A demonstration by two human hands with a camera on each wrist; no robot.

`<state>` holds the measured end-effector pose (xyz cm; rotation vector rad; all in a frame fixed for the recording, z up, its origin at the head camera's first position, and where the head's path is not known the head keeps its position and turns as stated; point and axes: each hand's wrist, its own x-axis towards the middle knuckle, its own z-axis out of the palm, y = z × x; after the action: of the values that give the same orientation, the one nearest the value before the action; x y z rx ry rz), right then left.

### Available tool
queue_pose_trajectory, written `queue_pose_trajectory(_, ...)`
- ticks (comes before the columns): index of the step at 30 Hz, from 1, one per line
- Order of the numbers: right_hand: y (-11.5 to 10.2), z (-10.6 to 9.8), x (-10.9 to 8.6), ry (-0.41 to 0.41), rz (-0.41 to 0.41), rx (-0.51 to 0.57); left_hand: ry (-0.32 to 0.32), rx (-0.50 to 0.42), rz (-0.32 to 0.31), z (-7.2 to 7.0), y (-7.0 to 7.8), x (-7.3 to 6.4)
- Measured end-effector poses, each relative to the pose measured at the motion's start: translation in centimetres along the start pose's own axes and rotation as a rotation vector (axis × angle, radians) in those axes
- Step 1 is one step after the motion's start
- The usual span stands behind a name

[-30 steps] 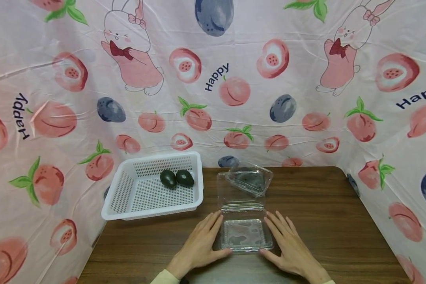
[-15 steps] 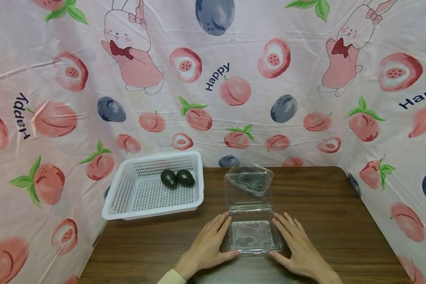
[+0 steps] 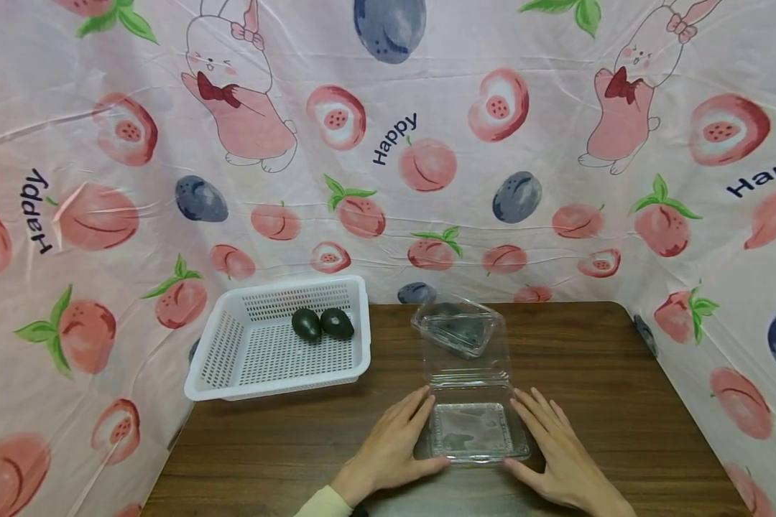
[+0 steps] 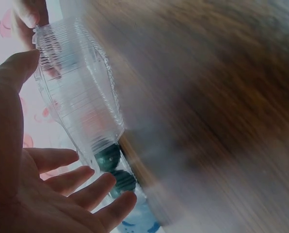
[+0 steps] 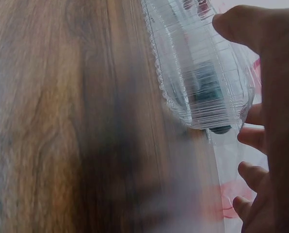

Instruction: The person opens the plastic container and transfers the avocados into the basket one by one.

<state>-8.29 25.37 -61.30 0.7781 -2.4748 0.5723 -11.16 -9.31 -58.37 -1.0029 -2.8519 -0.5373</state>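
Note:
A clear plastic clamshell box lies on the table in front of me, its lid folded back away from me. My left hand lies along its left side, fingers extended and thumb at the front edge. On the opposite side my right hand touches it the same way, with the thumb near the front corner. In the left wrist view, the ribbed wall of the box shows between thumb and spread fingers. From the right wrist, the box appears beside the fingertips.
A white plastic basket with two dark green avocados stands at the back left. Behind the open lid sits a second clear box with dark contents. The brown wooden table ends at a fruit-patterned cloth.
Both hands and the open clamshell box have slid to the right together, and the lid now overlaps more of the right part of the box behind. The basket stays in place.

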Motion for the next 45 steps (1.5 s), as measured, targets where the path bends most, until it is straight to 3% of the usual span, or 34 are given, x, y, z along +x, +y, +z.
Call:
queue_pose_trajectory(8,0.5,-0.7,-0.6,0.007,0.039,0.002,0.032,0.038,0.050,0.6,0.8,1.0)
queue_pose_trajectory(23,1.6,-1.3,-1.8,-0.003,0.169,-0.008,0.033,0.053,0.096,1.5,1.8,3.7)
queue_pose_trajectory(36,2.9,-2.4,-3.0,-0.023,0.274,0.000,-0.029,0.057,0.126,2.5,3.0,6.5)
queue_pose_trajectory(45,4.2,-3.3,-3.2,-0.021,0.300,-0.004,-0.071,0.008,0.108,3.3,3.9,8.3)
